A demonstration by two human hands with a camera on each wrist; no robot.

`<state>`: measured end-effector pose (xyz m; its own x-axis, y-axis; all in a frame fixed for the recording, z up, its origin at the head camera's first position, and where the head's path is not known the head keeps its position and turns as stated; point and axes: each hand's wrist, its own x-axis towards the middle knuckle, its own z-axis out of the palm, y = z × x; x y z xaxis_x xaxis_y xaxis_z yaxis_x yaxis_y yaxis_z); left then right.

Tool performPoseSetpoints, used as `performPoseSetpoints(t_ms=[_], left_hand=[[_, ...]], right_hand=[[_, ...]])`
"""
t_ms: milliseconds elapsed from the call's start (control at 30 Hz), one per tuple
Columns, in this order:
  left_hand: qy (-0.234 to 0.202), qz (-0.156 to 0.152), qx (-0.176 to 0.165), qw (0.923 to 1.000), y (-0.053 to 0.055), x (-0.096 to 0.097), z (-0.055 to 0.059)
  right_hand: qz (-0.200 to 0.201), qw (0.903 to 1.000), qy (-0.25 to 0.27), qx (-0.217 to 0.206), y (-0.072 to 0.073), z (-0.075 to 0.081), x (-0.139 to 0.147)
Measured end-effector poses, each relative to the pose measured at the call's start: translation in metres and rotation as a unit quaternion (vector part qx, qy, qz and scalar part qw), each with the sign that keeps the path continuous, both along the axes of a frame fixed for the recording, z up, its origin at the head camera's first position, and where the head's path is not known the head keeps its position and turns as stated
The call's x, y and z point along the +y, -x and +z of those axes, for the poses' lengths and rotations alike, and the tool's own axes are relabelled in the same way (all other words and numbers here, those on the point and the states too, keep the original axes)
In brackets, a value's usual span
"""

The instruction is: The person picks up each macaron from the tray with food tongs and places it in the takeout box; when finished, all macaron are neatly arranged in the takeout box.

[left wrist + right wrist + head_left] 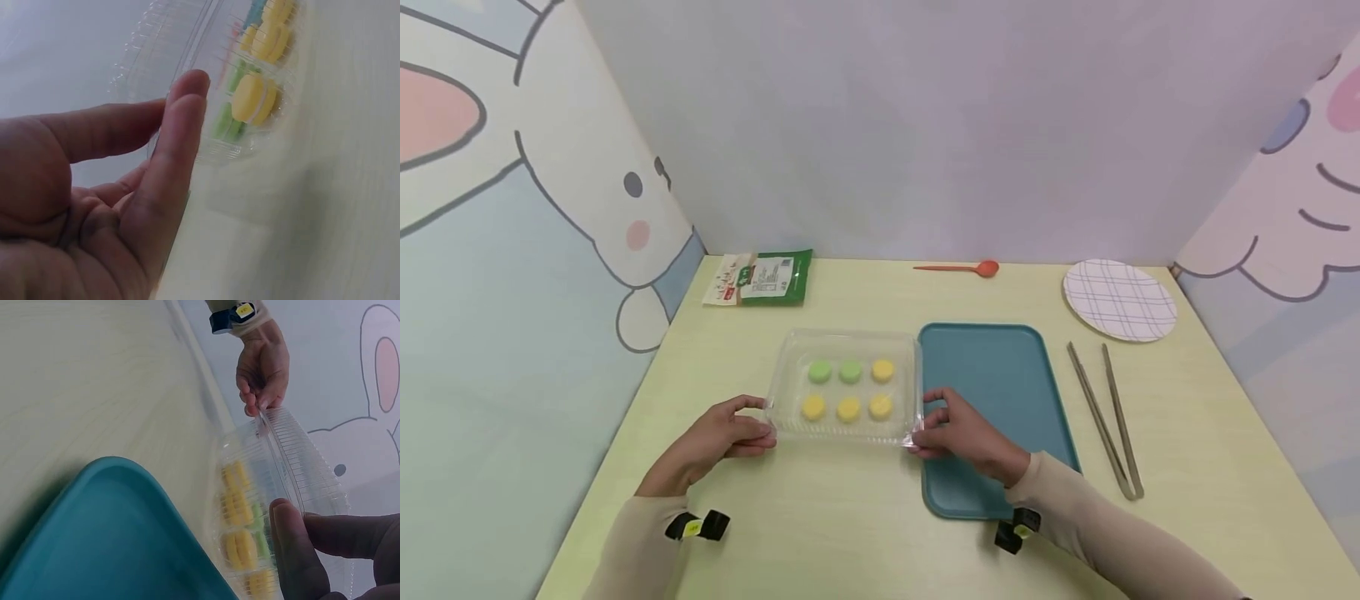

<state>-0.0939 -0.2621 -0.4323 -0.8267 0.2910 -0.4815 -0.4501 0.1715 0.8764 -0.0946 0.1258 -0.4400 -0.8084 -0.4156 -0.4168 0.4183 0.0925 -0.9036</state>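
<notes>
A clear plastic clamshell box [846,429] with its lid down holds two green macarons [820,372] and several yellow macarons [848,410]. My left hand [718,435] pinches the rim at the box's near left corner between thumb and fingers, as the left wrist view also shows. At the near right corner my right hand [962,433] pinches the same rim, above the left edge of a blue-green tray [992,367]. In the right wrist view, the other hand [265,369] grips the far end of the box [294,450]. Whether the box's bottom touches the table is hard to tell.
Right of the tray lie metal tongs [1101,417], and behind them a checked plate [1120,300]. A red spoon [962,268] rests along the table's back edge. A green and white packet [760,277] lies at the back left. Walls bound the table's back and sides.
</notes>
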Motion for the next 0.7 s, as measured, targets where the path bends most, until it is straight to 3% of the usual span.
performPoseSetpoints(t_ms=[200,433,567,633,700], left_hand=[[-0.002,-0.001,0.000,1.0000,0.005,-0.002,-0.002],[0.005,-0.015,-0.008,0.9998,0.002,0.000,0.000],[0.094,-0.038,0.023,0.9946,0.000,-0.002,0.012],[0.164,-0.054,0.057,0.9833,0.000,-0.003,0.018],[0.228,-0.068,0.091,0.9669,0.003,-0.003,0.025]], right_hand=[[-0.002,1.0000,0.005,0.006,0.005,0.001,-0.002],[0.001,1.0000,0.003,0.008,0.003,0.000,0.001],[0.008,0.9999,-0.005,0.010,0.002,-0.001,0.005],[0.017,0.9990,-0.029,0.030,0.003,-0.001,0.010],[0.030,0.9927,-0.081,0.084,0.007,0.001,0.019]])
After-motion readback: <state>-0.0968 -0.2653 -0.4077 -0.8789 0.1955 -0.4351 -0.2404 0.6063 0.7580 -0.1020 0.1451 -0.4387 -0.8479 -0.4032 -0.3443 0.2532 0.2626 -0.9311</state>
